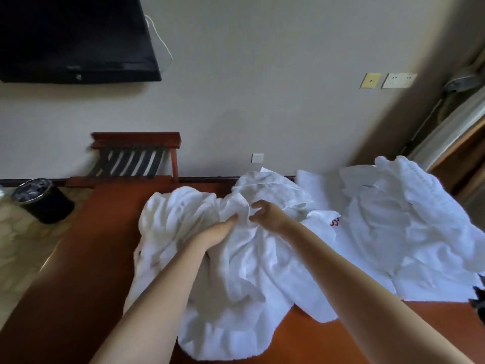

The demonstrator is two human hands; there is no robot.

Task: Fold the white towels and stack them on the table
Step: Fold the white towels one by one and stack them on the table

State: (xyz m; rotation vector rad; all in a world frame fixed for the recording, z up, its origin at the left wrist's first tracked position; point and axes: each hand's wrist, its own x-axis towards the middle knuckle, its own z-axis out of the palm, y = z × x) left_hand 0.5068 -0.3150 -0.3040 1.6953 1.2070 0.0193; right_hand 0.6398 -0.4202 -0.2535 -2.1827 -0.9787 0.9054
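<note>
- Nearest the camera, a crumpled white towel [236, 279] is draped unfolded over the red-brown worktop [354, 337].
- The left grip [221, 232] is pushed into its bunched top; the fingertips are buried, so closure cannot be told.
- The right grip [265, 215] is curled, pinching a ridge of cloth, probably to find an edge.
- More unfolded towels [399, 222] are heaped to the right.

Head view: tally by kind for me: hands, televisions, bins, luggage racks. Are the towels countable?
Hands: 2, left hand and right hand
Television: 1
Bin: 1
Luggage rack: 1
Total: 5
The towels lie crumpled together; they cannot be counted apart.
</note>
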